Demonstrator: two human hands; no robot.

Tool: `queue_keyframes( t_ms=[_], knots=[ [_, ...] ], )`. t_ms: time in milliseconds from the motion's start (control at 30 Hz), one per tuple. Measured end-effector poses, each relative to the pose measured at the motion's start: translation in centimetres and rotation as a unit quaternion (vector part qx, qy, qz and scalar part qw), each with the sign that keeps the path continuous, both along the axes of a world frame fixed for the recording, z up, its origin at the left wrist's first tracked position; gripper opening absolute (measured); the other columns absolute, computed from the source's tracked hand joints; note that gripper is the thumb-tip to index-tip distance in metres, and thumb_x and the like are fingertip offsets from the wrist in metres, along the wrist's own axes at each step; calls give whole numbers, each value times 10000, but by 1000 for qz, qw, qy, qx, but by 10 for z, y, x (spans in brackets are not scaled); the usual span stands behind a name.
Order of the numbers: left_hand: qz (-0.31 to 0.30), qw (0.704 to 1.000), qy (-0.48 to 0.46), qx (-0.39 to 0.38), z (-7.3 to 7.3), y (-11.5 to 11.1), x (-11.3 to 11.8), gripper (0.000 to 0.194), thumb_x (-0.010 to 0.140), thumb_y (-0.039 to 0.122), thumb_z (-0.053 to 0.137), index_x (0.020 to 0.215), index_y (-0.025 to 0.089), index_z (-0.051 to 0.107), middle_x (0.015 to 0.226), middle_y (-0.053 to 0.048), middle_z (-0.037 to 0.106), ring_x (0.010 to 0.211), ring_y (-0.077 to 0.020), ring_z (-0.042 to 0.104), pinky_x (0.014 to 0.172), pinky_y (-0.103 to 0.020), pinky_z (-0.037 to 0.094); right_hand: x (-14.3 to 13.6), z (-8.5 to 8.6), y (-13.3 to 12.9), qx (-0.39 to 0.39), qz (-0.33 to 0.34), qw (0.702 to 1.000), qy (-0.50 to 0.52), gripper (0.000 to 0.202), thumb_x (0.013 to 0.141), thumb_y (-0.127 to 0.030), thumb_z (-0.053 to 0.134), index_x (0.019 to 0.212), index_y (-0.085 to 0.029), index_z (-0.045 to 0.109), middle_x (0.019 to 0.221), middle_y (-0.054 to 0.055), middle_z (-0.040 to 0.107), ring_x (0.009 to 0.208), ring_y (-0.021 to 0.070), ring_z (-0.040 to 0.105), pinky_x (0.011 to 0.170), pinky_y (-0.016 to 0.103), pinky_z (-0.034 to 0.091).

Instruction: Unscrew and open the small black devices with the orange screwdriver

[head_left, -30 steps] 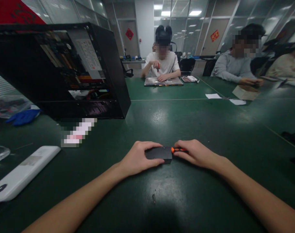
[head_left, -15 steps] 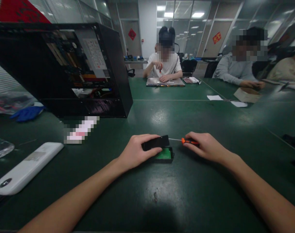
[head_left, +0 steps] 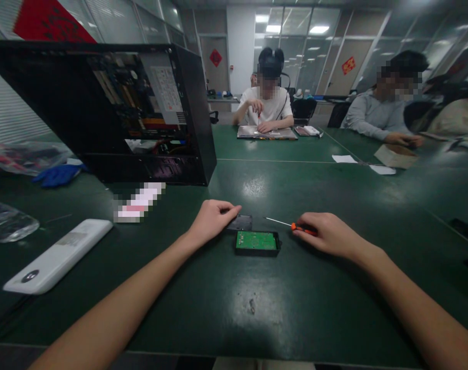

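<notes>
A small black plastic box lies on the green table with a green circuit board exposed inside it. Just behind it is its black cover, turned so the inner side faces up. My left hand grips this cover at its left end, fingers partly hidden. In my right hand is a screwdriver with an orange and black handle. The screwdriver's thin shaft points left, its tip behind the box and apart from it.
A black computer case with open side stands at back left. Left of me lie a white elongated device with a cable, a blue glove and clear plastic. Across the table, a person works on a flat panel.
My left hand has lifted the cover off the box and moved it back and left, turning it over. The circuit board is fully visible. The screwdriver stays in my right hand.
</notes>
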State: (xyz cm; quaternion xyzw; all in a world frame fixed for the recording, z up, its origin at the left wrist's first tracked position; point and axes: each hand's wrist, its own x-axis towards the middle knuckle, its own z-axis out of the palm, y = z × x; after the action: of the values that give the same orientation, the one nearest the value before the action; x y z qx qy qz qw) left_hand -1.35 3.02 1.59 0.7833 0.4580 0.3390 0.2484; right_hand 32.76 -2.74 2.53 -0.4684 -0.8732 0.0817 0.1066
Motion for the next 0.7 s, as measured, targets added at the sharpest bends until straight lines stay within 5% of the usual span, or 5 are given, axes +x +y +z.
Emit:
queue_keyframes(
  t_ms=[200, 433, 600, 700],
  knots=[
    [-12, 983, 154, 103, -12, 4, -2, 307, 1018, 357, 597, 906, 189, 828, 919, -65, 815, 854, -242, 738, 785, -339, 518, -7, -2, -2, 4, 4, 999, -33, 291, 1045, -430, 541, 1012, -194, 708, 919, 65, 708, 800, 215, 674, 719, 335, 483],
    [2, 978, 161, 130, -10, 4, -3, 305, 1035, 318, 556, 939, 185, 814, 976, -83, 801, 918, -255, 741, 836, -375, 549, -9, 0, -5, 46, 6, 998, -39, 443, 1037, -573, 545, 1190, -183, 689, 1133, 125, 710, 1040, 284, 679, 882, 415, 537],
    [23, 978, 151, 140, -12, 8, -6, 329, 1046, 346, 534, 949, 188, 805, 995, -83, 800, 908, -240, 736, 824, -357, 546, -45, -2, -13, 68, 62, 994, 54, 809, 885, -714, 705, 1461, -171, 536, 1409, 174, 630, 1257, 334, 596, 1066, 519, 500],
    [25, 978, 150, 142, -11, 9, -8, 346, 1048, 368, 527, 947, 191, 806, 999, -87, 800, 897, -242, 734, 812, -354, 541, -75, -5, -20, 56, 73, 994, 53, 726, 911, -658, 710, 1413, -153, 567, 1368, 183, 643, 1220, 353, 600, 1043, 553, 505]
  ],
)
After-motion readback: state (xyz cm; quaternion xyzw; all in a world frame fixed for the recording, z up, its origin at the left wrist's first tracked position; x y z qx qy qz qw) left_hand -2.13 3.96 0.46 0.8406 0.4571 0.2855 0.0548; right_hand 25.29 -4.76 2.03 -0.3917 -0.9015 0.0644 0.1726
